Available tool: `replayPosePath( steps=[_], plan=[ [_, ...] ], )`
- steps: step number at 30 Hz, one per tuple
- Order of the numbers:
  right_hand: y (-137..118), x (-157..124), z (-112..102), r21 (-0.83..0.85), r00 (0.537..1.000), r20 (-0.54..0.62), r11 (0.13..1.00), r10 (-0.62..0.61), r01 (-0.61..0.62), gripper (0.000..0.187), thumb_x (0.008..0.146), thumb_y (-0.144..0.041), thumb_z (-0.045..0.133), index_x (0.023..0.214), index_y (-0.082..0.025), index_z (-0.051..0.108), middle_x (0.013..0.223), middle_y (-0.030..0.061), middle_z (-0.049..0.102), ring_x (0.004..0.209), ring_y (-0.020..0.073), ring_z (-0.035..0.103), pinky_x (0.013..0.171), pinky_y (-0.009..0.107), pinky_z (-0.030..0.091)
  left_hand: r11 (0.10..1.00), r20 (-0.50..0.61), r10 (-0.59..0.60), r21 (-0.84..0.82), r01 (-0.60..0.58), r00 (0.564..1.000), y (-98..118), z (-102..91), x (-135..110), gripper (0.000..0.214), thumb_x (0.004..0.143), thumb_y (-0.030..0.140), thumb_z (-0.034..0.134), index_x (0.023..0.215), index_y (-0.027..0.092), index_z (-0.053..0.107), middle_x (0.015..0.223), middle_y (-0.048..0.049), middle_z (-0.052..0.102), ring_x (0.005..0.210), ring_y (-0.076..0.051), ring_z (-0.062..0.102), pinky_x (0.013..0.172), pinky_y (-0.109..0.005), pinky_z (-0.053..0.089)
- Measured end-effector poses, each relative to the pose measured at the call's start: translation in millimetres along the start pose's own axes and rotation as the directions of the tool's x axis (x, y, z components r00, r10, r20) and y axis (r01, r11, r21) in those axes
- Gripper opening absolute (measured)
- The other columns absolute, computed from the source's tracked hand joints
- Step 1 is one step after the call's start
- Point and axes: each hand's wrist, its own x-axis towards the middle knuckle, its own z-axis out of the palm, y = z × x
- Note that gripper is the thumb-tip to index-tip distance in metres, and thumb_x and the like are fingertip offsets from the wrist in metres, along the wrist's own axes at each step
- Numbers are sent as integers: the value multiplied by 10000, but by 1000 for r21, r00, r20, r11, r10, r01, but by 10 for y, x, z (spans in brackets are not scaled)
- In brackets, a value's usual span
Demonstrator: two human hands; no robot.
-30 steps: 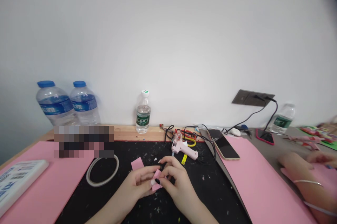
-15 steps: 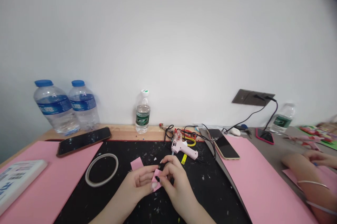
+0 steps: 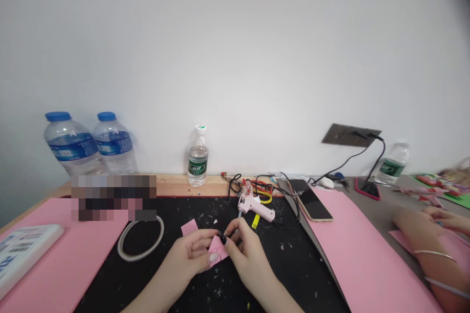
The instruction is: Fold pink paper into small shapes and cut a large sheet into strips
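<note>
Between my hands, just above the black mat (image 3: 183,298), is a small pink paper piece (image 3: 217,250) with creases or slits across it. My left hand (image 3: 193,253) pinches its lower left side, thumb on top. At the upper right edge, my right hand (image 3: 244,247) has its dark-nailed thumb and fingers closed on the same paper. Behind my left fingers lies another small pink paper piece (image 3: 189,227) on the mat. A pale pink glue gun (image 3: 255,206) rests beyond my right hand, its nozzle close to my fingers.
A roll of tape (image 3: 121,247) lies to the left, near pink sheets (image 3: 82,254) and a white box (image 3: 27,249). Tangled cables (image 3: 270,198), a phone (image 3: 312,200) and a pink sheet (image 3: 360,254) are on the right. A water bottle (image 3: 198,158) stands behind. Another person's hands (image 3: 413,227) work far right.
My right fingers have shifted toward the paper's upper edge, so more of its creased or slit surface shows. Both hands still hold it at about the same place.
</note>
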Motion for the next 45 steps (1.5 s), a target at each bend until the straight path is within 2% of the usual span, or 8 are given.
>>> replayPosePath(
  steps=[5,13,25,32,37,40,43,45],
  plan=[
    [28,14,-11,-8,987,160,1000,24,-23,147,797,-188,498,655,-166,466,546,-59,398,503,82,351,458,195,248,999,-43,-19,39,21,999,10,9,0,430,545,313,751,932,193,607,847,-30,686,695,-163,629,608,-251,473],
    [58,5,36,-12,991,132,1000,-3,4,223,804,-186,483,591,-167,418,530,-65,360,501,76,325,461,196,232,990,5,-45,130,44,999,59,12,-16,301,561,296,742,802,164,618,666,-3,664,611,-140,613,578,-233,468],
    [85,-12,54,-31,991,134,999,-7,11,236,826,-233,473,602,-163,453,517,-59,400,488,77,351,448,186,248,996,-20,-4,90,5,1000,1,-5,-5,408,542,285,757,884,165,570,566,16,658,560,-150,605,531,-235,442],
    [5,-43,25,-89,986,138,990,-93,105,273,835,-234,461,571,-167,437,508,-61,369,476,76,323,452,196,234,996,111,6,82,-15,994,12,-10,-36,378,614,233,716,947,147,559,596,11,646,560,-130,592,537,-222,426],
    [-23,-61,18,-136,980,153,980,-125,146,274,833,-192,454,562,-167,425,506,-60,371,473,75,330,454,201,226,994,132,25,98,-38,991,45,5,-59,377,630,183,701,973,134,552,555,38,602,554,-127,587,528,-218,417],
    [-14,-43,19,-93,988,123,990,-97,109,243,833,-187,456,591,-166,458,521,-55,402,482,79,355,458,195,257,994,105,28,104,-39,994,73,-2,-52,371,643,207,696,980,132,562,585,25,618,572,-129,592,548,-224,433],
    [-17,-16,4,-23,997,3,997,-76,76,62,787,-124,491,765,-169,527,651,-28,497,534,90,423,481,189,319,990,28,20,138,-24,999,92,-24,-32,357,647,231,689,974,140,577,665,-6,652,647,-156,618,588,-244,459],
    [-23,-2,-9,-12,994,-69,996,-86,86,149,738,-66,510,835,-175,540,720,-15,518,556,94,449,489,190,341,987,-3,33,157,-32,999,96,-39,-21,337,656,232,675,971,154,582,697,-11,664,686,-169,628,604,-252,467]
  ],
)
